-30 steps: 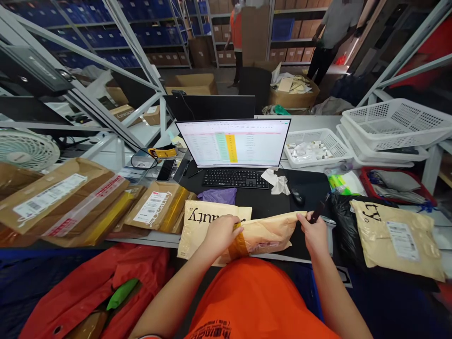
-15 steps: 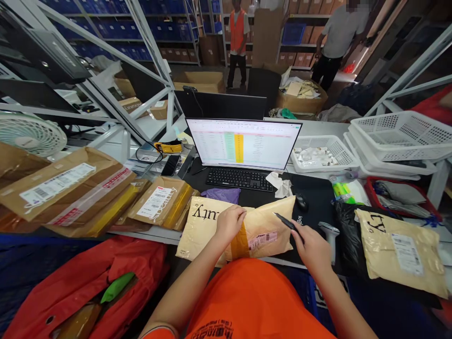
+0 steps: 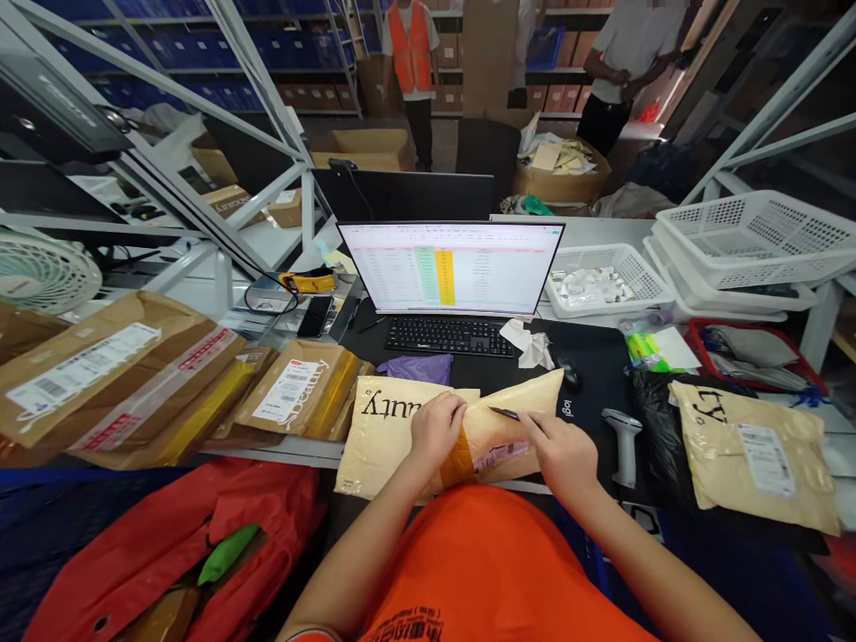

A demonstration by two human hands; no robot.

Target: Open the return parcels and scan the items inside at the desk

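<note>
A cream padded mailer [image 3: 512, 434] with brown tape and a printed label lies folded or stacked over another cream mailer [image 3: 384, 437] with black lettering. My left hand [image 3: 438, 431] is closed on the upper mailer's edge beside the tape, fingertips pinched together. Between the fingers of my right hand [image 3: 563, 453] is a slim black pen-shaped tool [image 3: 504, 413]; I cannot tell whether it is a pen or a knife. Its tip points left and lies close over the upper mailer's top part, perhaps touching it.
Behind the mailers stand a keyboard [image 3: 448, 337] and a monitor [image 3: 448, 272]. A mouse [image 3: 571, 374], a barcode scanner [image 3: 624, 446] and another labelled mailer [image 3: 755, 455] lie to the right. Boxes [image 3: 127, 374] crowd the left. White baskets [image 3: 608, 308] sit at the back right.
My right hand has moved left with the black tool, which now lies flatter across the mailer's top. My left hand keeps its hold. The view has shifted slightly; people in the background have moved.
</note>
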